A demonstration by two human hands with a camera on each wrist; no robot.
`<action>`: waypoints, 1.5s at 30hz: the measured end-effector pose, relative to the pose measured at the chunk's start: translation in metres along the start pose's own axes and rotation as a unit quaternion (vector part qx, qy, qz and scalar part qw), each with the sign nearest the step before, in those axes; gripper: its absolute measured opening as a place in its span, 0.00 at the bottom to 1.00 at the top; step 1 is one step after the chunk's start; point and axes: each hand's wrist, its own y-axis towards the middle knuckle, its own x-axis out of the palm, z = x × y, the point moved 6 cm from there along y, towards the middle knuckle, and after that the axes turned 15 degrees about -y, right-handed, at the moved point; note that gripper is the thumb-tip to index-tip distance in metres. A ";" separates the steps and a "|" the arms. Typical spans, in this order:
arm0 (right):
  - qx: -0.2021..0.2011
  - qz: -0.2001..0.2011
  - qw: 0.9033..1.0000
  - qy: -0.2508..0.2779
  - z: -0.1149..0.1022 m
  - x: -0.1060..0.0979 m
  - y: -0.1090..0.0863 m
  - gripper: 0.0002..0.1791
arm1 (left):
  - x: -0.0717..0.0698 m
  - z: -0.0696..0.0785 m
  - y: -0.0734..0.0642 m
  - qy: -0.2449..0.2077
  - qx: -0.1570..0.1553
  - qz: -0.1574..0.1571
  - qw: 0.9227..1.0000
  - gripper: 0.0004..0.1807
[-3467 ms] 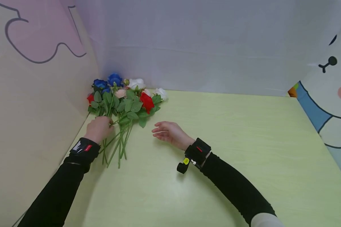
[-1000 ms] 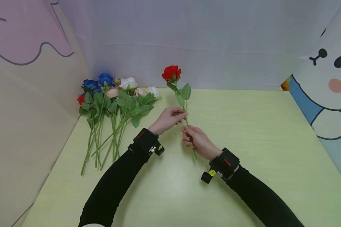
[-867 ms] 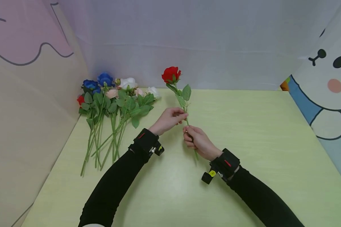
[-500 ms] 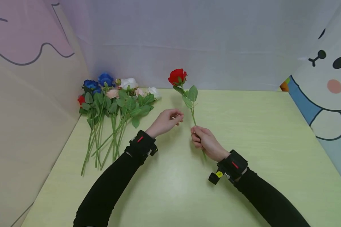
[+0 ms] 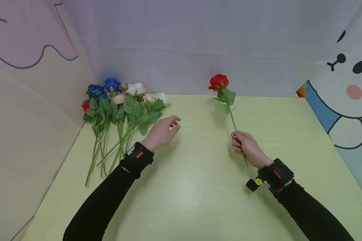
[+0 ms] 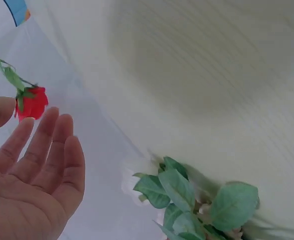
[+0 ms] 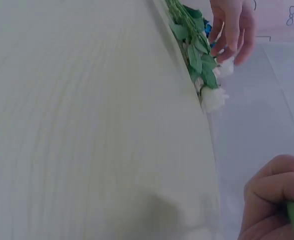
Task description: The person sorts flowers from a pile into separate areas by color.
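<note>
In the head view my right hand [image 5: 248, 147] grips the green stem of a red rose [image 5: 219, 82], with the bloom raised toward the back wall and the stem's end sticking out below the fist. The right wrist view shows these curled fingers [image 7: 274, 192] around a bit of stem. My left hand [image 5: 162, 131] holds nothing; its fingers are relaxed and parted above the table, just right of a pile of flowers [image 5: 141, 115]. The left wrist view shows its palm [image 6: 31, 200] and spread fingers. Blue, white, pale pink and red blooms make up the pile.
The pile's stems [image 5: 101, 157] point toward the near side of the pale table [image 5: 187, 201]. A plain cloth wall [image 5: 199, 43] stands along the back edge. Printed cartoon panels flank the table, one with a white animal face [image 5: 344, 100] at right.
The left hand first reached into the pile, and a red rose came out. Both hands then held its stem. The left has let go and drawn back left; the right has carried the rose right.
</note>
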 end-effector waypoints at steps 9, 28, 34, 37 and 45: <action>0.000 0.075 0.994 -0.085 0.011 -0.064 -0.018 0.17 | -0.011 -0.003 -0.009 0.071 0.053 0.010 0.996 0.18; 0.030 0.229 0.861 -0.454 0.044 -0.155 -0.052 0.27 | -0.019 -0.008 -0.018 0.111 0.073 0.038 0.990 0.18; 0.044 0.198 0.842 -0.501 0.058 -0.170 -0.053 0.24 | -0.019 -0.010 -0.019 0.117 0.069 0.036 0.990 0.19; 0.062 0.158 0.841 -0.513 0.064 -0.174 -0.052 0.23 | -0.019 -0.010 -0.019 0.118 0.069 0.035 0.990 0.19; 0.109 0.111 0.841 -0.519 0.069 -0.176 -0.048 0.29 | -0.020 -0.015 -0.020 0.118 0.071 0.034 0.990 0.19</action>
